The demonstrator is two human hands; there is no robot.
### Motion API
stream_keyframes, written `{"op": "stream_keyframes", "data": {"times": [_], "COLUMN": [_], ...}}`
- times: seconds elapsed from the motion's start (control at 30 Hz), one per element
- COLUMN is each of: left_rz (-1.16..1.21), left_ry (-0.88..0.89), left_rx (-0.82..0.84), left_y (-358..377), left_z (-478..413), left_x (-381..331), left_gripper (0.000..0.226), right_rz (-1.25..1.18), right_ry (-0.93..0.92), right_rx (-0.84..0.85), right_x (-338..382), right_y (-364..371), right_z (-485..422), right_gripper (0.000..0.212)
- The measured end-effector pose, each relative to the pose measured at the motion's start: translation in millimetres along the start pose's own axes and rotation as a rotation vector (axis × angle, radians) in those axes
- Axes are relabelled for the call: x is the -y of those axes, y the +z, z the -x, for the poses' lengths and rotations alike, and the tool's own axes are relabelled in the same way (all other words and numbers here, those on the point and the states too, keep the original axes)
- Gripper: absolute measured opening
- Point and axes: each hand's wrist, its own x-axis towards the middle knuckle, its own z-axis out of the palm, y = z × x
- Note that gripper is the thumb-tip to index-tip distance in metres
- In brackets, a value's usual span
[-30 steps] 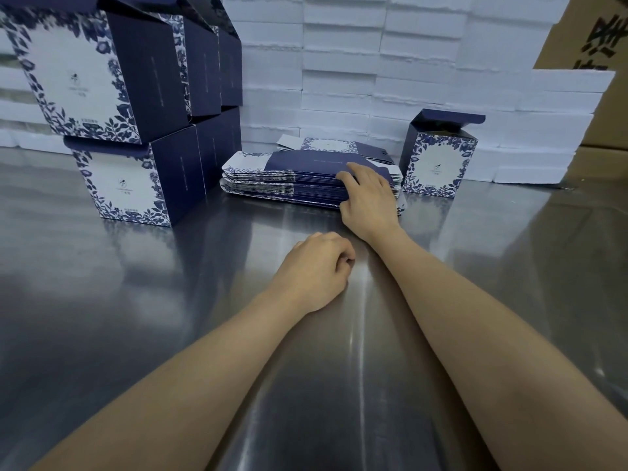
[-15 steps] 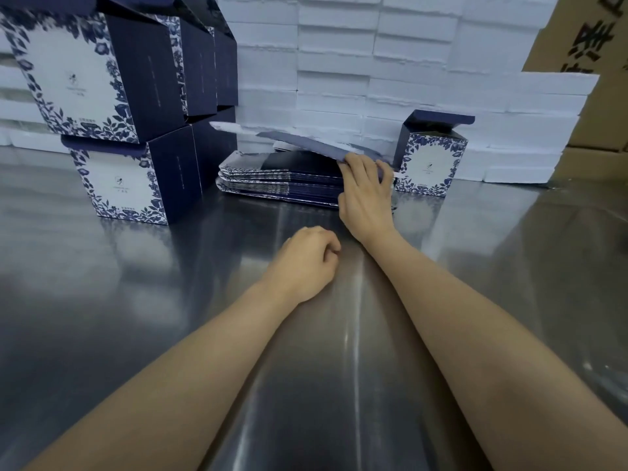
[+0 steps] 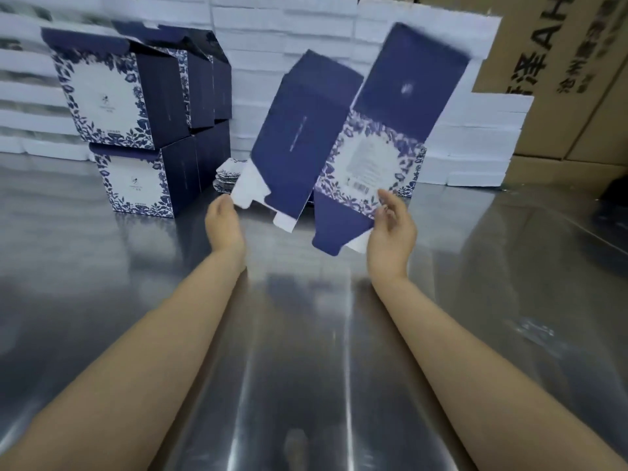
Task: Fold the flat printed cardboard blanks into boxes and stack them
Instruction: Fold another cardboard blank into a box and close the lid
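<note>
Blank [image 3: 299, 137] upright | right hand [image 3: 390, 232] pinches its edge | left hand [image 3: 222, 222] at flap, grip unclear

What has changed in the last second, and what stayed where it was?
The right hand took the top blank off the pile of flat blanks and lifted it upright, partly opened. The left hand rose from the table to its lower flap. The folded boxes stayed stacked.

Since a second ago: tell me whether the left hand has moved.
Yes. The left hand has risen off the steel table to the lower left flap of the lifted blank.
</note>
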Motion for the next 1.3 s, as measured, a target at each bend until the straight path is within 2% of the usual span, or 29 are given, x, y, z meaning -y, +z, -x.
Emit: {"op": "stream_keyframes", "data": {"times": [0.03,0.1,0.17,0.23,0.37,0.5,0.6,0.67,0.77,0.83,0.9,0.97,1.03,1.1,1.13,1.17,1.2,1.23,1.3], "left_rz": [0.082,0.289,0.375,0.338,0.012,-0.192,-0.251,-0.281,-0.253,-0.185,-0.117,-0.116,-0.014,-0.119,-0.319,-0.567,-0.81,-1.0,-1.261], "left_ry": [-0.02,-0.112,-0.219,-0.267,-0.171,-0.044,-0.061,-0.096,-0.148,-0.213,-0.267,-0.25,-0.24,-0.024,0.156,0.35,0.504,0.607,0.657], "left_rx": [0.025,0.176,0.357,0.439,0.514,0.726,0.847,0.906,0.733,0.617,0.532,0.423,0.353,0.335,0.341,0.354,0.386,0.457,0.669], "left_y": [-4.9,-14.9,-25.1,-27.4,-19.8,-18.4,-11.6,-2.7,7.1,1.2,-4.4,-9.4,-12.0,-15.0,-19.4,-21.9,-23.2,-21.8,-12.4], "left_z": [-0.7,-2.4,-4.6,-7.0,-1.5,0.1,4.2,10.7,18.3,13.8,7.6,5.5,3.3,-0.1,-4.3,-6.1,-6.4,-3.0,10.9], "left_x": [-3.4,-11.2,-18.1,-20.1,-11.6,-5.0,-3.9,-3.1,-3.1,-1.6,-5.6,-13.4,-17.4,-16.3,-14.5,-13.5,-9.9,-6.3,3.7], "left_gripper": [0.024,0.024,0.031,0.031,0.056,0.041,0.029,0.035,0.036,0.051,0.053,0.056,0.054,0.038,0.029,0.029,0.038,0.045,0.05], "right_rz": [-0.106,-0.225,-0.266,-0.333,-0.403,-0.496,-0.396,-0.342,-0.054,0.21,0.337,0.411,0.553,0.75,0.846,0.927,0.986,1.023,1.062], "right_ry": [0.161,0.405,0.521,0.583,0.647,0.645,0.607,0.5,0.177,0.008,-0.04,-0.03,-0.011,-0.011,-0.02,-0.03,-0.034,-0.032,-0.023], "right_rx": [0.032,0.073,0.075,0.126,0.227,0.306,0.449,0.514,0.571,0.654,0.719,0.762,0.826,0.93,0.987,1.036,1.067,1.081,1.064], "right_x": [0.9,1.4,-1.9,-3.7,-7.1,-9.3,-10.4,-8.7,-3.5,-5.3,-8.7,-10.9,-15.3,-20.0,-21.2,-21.1,-20.2,-18.0,-12.3], "right_y": [-4.8,-10.0,-11.4,-11.3,-10.8,-12.6,-10.5,-5.2,-1.5,3.8,9.5,12.7,13.2,12.7,13.3,14.7,16.3,17.8,20.7], "right_z": [0.2,-0.5,-6.7,-12.1,-18.8,-24.9,-23.2,-17.1,-6.7,-0.8,4.0,5.1,4.6,5.0,5.8,6.7,8.0,9.3,12.4], "right_gripper": [0.042,0.058,0.052,0.045,0.046,0.032,0.049,0.055,0.066,0.061,0.052,0.046,0.045,0.047,0.047,0.047,0.047,0.048,0.047]}}
